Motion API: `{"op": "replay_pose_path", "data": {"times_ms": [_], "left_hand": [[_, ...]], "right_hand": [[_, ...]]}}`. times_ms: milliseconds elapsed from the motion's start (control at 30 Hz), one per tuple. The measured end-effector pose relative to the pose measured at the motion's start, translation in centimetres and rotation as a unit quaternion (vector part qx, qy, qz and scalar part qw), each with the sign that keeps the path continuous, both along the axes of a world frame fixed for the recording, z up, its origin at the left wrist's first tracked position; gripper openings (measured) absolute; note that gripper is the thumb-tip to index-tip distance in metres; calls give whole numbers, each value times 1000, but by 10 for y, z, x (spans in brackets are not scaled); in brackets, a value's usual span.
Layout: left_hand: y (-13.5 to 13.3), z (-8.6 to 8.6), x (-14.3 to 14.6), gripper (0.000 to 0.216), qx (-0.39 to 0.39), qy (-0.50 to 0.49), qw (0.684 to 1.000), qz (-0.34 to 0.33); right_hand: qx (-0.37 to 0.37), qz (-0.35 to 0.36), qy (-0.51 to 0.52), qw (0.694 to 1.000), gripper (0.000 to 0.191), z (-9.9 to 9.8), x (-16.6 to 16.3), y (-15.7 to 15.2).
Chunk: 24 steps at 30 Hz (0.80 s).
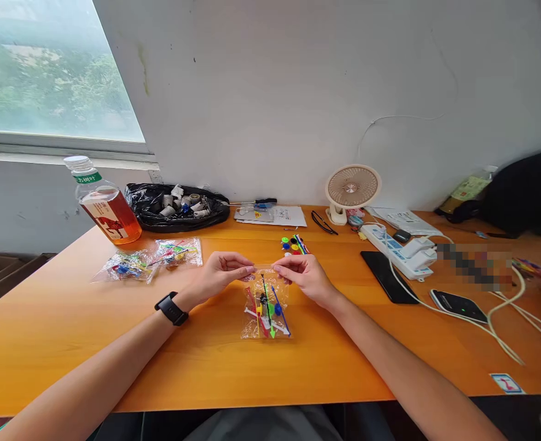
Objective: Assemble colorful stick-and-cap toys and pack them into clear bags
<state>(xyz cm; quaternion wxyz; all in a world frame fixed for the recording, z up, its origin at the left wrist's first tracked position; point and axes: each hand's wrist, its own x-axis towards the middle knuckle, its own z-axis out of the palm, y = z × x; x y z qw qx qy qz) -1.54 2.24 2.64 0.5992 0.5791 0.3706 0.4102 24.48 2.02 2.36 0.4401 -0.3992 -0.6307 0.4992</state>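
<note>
My arms are bare to the elbow, no sleeves showing. A black smartwatch (171, 308) with a dark square face and a black band sits on my left wrist. No rings.

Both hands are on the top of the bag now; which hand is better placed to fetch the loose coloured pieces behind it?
Probably the right hand: the loose pieces lie just beyond it, while the left hand pinches the bag farther away.
</note>
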Motion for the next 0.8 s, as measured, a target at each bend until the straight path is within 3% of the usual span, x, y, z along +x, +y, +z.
{"op": "replay_pose_path", "data": {"times_ms": [267, 500, 700, 800], "left_hand": [[5, 0, -9, 29, 60, 19, 997, -52], [0, 0, -8, 24, 58, 42, 997, -10], [-5, -4, 1, 35, 45, 20, 999, 8], [-4, -9, 3, 47, 46, 31, 998, -8]], "right_hand": [[0, 13, 48, 999, 24, -10, 8, 8], [-25, 15, 83, 996, 14, -3, 6, 2], [26, 36, 35, 998, 18, 0, 3, -3], [26, 11, 14, 999, 25, -3, 0, -3]]}}
